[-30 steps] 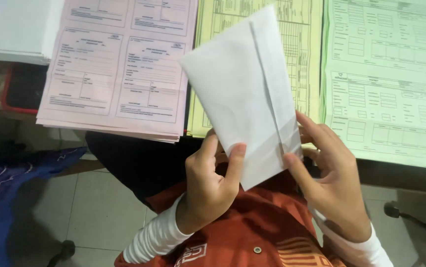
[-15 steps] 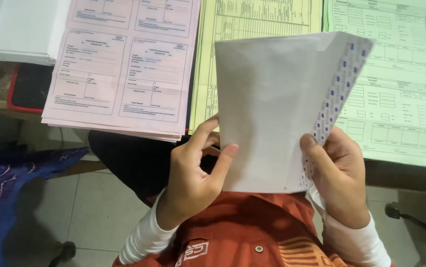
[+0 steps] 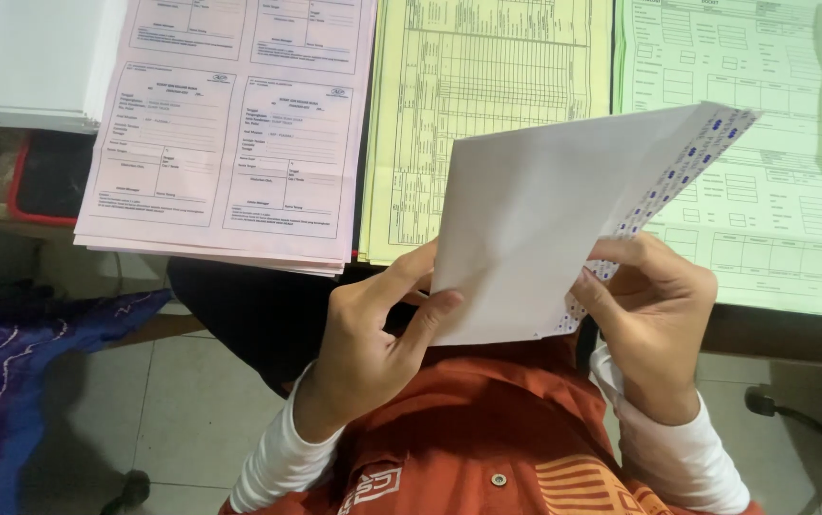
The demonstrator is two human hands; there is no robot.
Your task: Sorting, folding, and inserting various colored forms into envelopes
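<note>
I hold a white envelope [image 3: 535,219] above my lap, tilted, with a blue-dotted lining showing along its right edge. My left hand [image 3: 373,334] grips its lower left corner, thumb on the front face. My right hand [image 3: 654,310] pinches the lower right edge by the dotted lining. My sleeves are white and my shirt is orange.
On the desk lie a pink stack of forms [image 3: 229,133], a yellow stack of forms [image 3: 430,124] and a green stack of forms [image 3: 792,219]. A white paper pile [image 3: 20,62] sits at far left. Blue cloth [image 3: 10,381] lies on the tiled floor.
The envelope has turned from a narrow upright tilt to a wider face, and its dotted edge has come into view on the right. Both hands have kept hold of it.
</note>
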